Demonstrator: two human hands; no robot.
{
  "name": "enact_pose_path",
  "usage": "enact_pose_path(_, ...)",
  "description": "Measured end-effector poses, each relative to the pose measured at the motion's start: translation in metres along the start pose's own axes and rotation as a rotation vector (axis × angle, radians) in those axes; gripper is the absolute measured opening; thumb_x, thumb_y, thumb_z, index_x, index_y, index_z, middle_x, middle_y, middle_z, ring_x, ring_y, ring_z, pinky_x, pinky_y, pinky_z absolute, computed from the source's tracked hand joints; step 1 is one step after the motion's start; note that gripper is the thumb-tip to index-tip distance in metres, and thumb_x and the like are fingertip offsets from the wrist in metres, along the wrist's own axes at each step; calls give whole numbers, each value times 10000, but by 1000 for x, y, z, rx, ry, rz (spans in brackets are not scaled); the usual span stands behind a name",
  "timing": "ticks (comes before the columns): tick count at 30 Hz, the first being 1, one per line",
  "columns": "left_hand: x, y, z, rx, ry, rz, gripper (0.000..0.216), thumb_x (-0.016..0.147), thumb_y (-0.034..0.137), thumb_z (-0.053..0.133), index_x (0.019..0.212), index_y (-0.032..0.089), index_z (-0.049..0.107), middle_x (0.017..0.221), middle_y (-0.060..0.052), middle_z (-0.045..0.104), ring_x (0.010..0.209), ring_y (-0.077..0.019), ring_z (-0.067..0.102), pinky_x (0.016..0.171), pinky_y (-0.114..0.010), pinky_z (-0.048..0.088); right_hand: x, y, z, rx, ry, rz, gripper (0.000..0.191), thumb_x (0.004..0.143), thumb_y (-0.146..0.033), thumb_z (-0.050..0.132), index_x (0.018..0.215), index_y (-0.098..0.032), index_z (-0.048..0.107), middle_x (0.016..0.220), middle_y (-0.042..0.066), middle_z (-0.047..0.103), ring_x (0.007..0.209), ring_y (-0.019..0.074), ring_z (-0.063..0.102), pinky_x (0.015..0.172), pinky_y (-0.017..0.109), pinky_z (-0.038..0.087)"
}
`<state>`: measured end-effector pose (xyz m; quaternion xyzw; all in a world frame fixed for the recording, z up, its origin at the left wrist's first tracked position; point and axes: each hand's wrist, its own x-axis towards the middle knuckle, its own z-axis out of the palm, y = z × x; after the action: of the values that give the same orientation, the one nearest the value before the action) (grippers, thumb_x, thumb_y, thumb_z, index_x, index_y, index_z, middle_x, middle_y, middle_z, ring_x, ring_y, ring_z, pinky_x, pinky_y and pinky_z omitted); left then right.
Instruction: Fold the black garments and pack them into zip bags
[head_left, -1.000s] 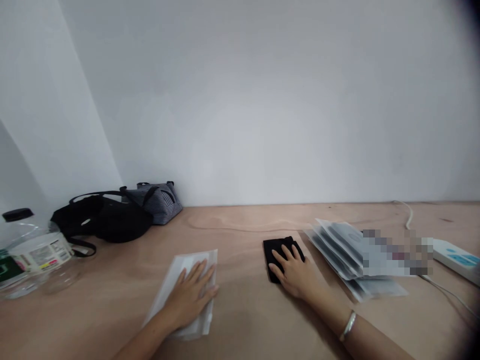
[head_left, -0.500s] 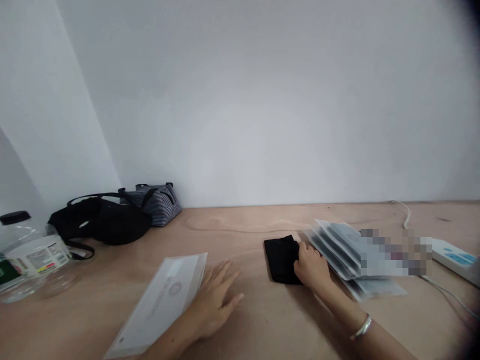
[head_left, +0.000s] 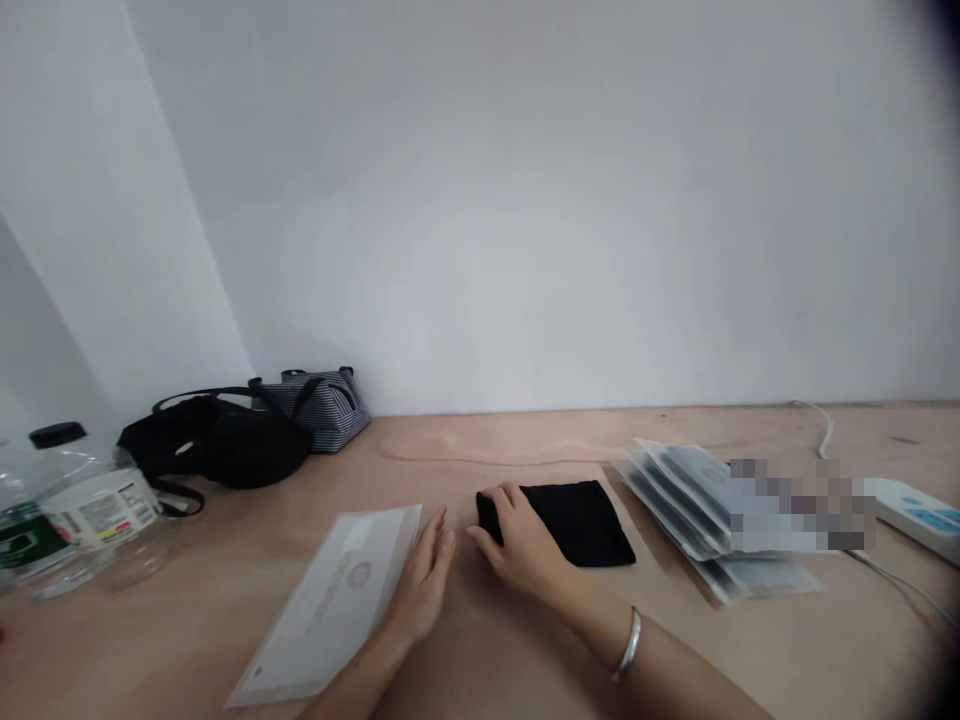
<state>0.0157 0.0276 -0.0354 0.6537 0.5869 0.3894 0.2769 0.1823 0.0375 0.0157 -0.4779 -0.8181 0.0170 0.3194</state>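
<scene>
As a white wall (head_left: 525, 200) rises behind it, a plywood table (head_left: 525, 440) spreads across the view, and everything on it is placed here by the black folded cloth (head_left: 577, 522) lying flat near the table's middle. Well to the cloth's left, a black bag (head_left: 232, 450) slumps against a striped grey bag (head_left: 330, 412), and a large clear plastic bottle (head_left: 90, 510) with a black cap stands further left and nearer. Just right of the cloth lies a fanned stack of plastic-sleeved packets (head_left: 675, 510), partly hidden by a blurred patch. Beyond it sits a white power strip (head_left: 911, 510) with its cable (head_left: 825, 430). Left of the cloth lies a flat white packet (head_left: 330, 600), tilted on the table. The left hand (head_left: 424, 575) stands on its edge beside that packet, fingers open and straight, touching the packet's side. The right hand (head_left: 521, 545) is at the cloth's left end, fingers curved over it; whether they pinch it, I cannot tell. A silver bangle (head_left: 628, 645) circles the right wrist.
</scene>
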Motion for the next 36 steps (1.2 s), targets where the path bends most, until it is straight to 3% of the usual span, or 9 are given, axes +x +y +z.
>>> enact_pose_path(2,0,0,-2,40,11,-5,511,893,412,246,1323,136,243,1382,-107,314,1256,-177,304,1026,-365,272,-3,13,-3,117,26,-22,294,851,-278,401,1124,-175,439,1062,87,503,951,176,501,827,283,408)
enact_pose_path(4,-1,5,-4,158,8,41,519,893,414,248,1324,126,255,1384,-111,308,1268,-189,276,1036,-379,249,-7,36,-9,73,25,52,273,880,-232,326,1104,-170,469,1067,88,520,957,166,511,851,281,399)
enact_pose_path(9,-3,34,5,512,-167,345,522,878,407,322,1336,160,286,1414,-80,254,1299,-217,179,1053,-398,196,-26,97,-16,-129,-144,143,357,877,-211,310,1157,-115,509,1186,122,519,1113,198,448,950,322,329)
enact_pose_path(13,8,59,34,618,-272,497,650,800,413,473,1354,154,254,1422,-102,220,1301,-254,161,1050,-416,187,-39,114,-5,-185,-239,162,426,875,-261,318,1230,-76,461,1287,145,445,1219,245,344,997,384,266)
enact_pose_path(17,26,68,51,598,-279,496,439,842,313,408,1251,156,436,1324,-81,422,1228,-221,351,1023,-364,268,-42,118,-2,-239,-279,187,457,883,-288,287,1270,-84,417,1323,145,399,1241,246,310,998,399,253)
enact_pose_path(22,39,51,13,609,-141,379,497,834,95,260,1317,188,332,1262,-54,496,1104,-163,497,918,-294,390,-43,123,-7,-285,-298,214,466,886,-303,266,1279,-97,408,1327,129,399,1240,242,313,990,395,262)
enact_pose_path(28,29,23,-42,786,-20,187,639,681,-8,327,1304,133,350,1232,-160,482,1075,-287,496,841,-417,409,-40,120,-11,-335,-307,187,432,872,-236,286,1251,-98,441,1291,136,442,1196,233,374,974,362,271)
enact_pose_path(33,39,25,-34,812,-22,263,526,731,35,389,1240,153,439,1316,-95,395,1206,-231,345,1009,-340,248,-21,119,-18,-399,-298,133,493,749,-15,342,1193,-167,493,1233,99,499,1158,201,409,977,349,225)
enact_pose_path(36,60,26,-20,770,-37,266,366,847,121,361,1189,173,480,1238,-77,480,1154,-202,409,985,-315,294,-7,124,-21,-442,-323,113,472,729,-3,369,1141,-171,526,1140,106,559,1084,211,473,936,367,256)
